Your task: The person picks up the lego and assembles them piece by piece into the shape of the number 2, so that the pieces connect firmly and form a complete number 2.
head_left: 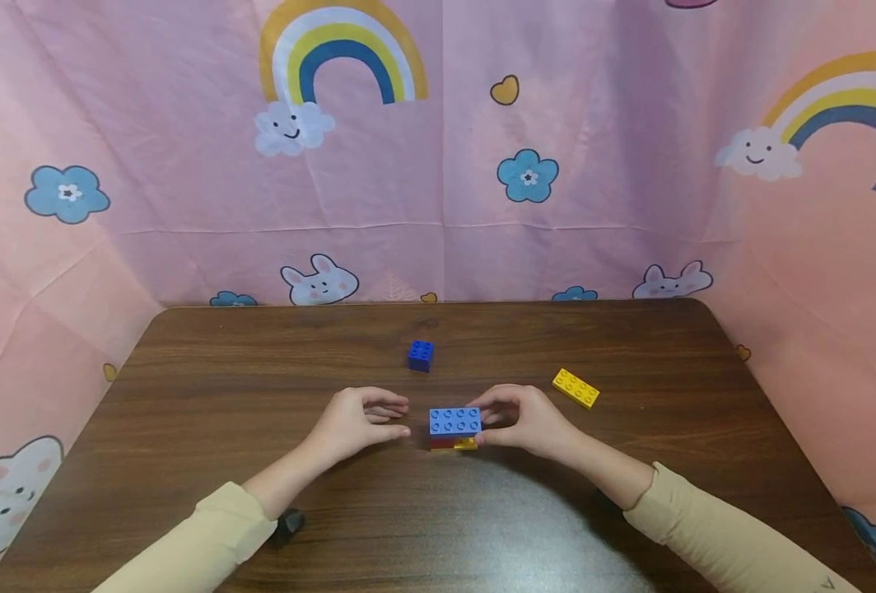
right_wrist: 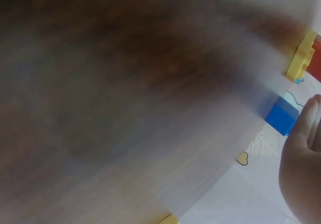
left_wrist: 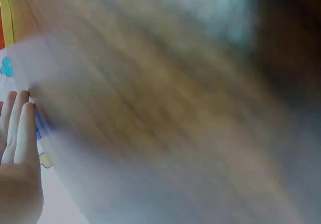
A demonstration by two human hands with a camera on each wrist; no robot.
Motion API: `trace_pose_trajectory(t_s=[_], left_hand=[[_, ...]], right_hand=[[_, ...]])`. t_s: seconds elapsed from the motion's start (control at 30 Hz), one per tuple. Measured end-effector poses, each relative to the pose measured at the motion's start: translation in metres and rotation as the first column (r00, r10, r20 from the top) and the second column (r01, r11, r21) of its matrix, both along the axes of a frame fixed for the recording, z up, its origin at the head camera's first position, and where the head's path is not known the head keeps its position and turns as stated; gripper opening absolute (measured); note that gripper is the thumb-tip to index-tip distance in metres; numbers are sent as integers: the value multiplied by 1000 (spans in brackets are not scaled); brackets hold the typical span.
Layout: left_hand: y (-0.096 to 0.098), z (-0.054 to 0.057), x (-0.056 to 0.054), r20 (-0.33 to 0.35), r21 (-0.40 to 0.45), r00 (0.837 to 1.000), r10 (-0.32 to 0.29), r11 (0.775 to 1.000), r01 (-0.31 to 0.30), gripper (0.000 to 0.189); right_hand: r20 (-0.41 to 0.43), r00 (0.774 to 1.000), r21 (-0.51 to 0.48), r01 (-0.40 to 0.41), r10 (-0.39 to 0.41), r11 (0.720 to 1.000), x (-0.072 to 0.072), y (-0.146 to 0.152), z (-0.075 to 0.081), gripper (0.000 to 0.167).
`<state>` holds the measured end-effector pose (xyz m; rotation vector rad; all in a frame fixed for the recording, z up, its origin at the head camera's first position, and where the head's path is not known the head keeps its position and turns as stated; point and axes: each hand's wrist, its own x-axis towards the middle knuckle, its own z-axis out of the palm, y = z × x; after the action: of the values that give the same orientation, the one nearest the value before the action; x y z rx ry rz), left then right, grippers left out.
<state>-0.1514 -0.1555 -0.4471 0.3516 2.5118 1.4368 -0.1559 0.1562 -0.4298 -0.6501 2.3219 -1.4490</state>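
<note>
A small stack of building bricks stands near the middle of the table: a light blue eight-stud brick point(head_left: 455, 422) on top, with a red brick point(head_left: 442, 443) and a yellow brick point(head_left: 466, 444) showing beneath. My right hand point(head_left: 524, 422) holds the stack's right end, thumb at the front corner and fingers behind. In the right wrist view the red and yellow bricks point(right_wrist: 301, 58) appear just beyond that hand. My left hand point(head_left: 354, 422) is held off the stack's left side, thumb and fingers apart, with nothing between them. Its fingers look straight in the left wrist view.
A dark blue four-stud brick point(head_left: 421, 356) sits behind the stack. To the right, past my right hand, lies a flat yellow eight-stud brick point(head_left: 575, 388). A small dark object point(head_left: 287, 525) shows by my left cuff. A patterned pink curtain point(head_left: 438, 165) surrounds the wooden table point(head_left: 223, 387).
</note>
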Motion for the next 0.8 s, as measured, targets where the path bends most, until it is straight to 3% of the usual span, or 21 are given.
trace_pose_trajectory(t_s=[0.33, 0.8], left_hand=[[-4, -1, -10, -2, 18, 999, 45, 999, -45, 36], [-9, -1, -27, -19, -29, 996, 82, 996, -83, 37]], right_hand=[[-9, 1000, 4, -4, 4, 1000, 0, 0, -1, 37], [4, 1000, -1, -1, 1, 1000, 2, -1, -1, 37]])
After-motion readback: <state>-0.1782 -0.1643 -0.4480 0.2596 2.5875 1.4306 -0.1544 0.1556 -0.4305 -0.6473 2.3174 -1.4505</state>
